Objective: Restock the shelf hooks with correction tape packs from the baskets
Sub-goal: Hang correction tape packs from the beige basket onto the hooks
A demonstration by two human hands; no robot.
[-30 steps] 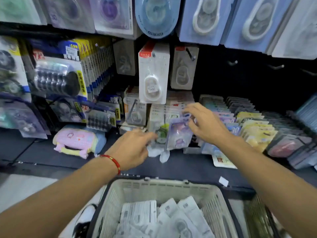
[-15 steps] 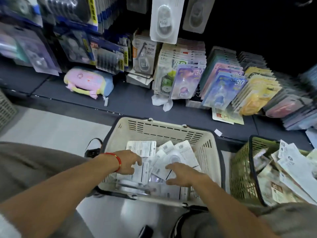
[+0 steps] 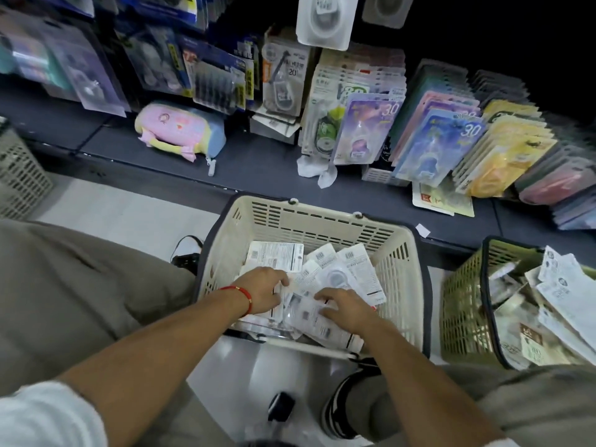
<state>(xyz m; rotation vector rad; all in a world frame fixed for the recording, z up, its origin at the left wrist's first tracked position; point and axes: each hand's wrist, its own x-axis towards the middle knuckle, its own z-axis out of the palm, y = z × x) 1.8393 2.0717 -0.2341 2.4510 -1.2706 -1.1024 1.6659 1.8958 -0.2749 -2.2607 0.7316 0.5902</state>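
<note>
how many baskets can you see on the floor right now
3: a cream basket in the middle under both hands, a green basket at right, and a grey basket cut off at the left edge.

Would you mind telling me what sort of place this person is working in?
Most likely a stationery aisle in a shop. Carded packs stand in dense rows on a dark shelf, a blister pack hangs above, and a cream basket of packaged stock sits on the floor.

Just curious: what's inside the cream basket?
The cream basket holds white correction tape packs, mostly barcode side up. Both hands, left hand and right hand, cover the packs beneath them.
</note>
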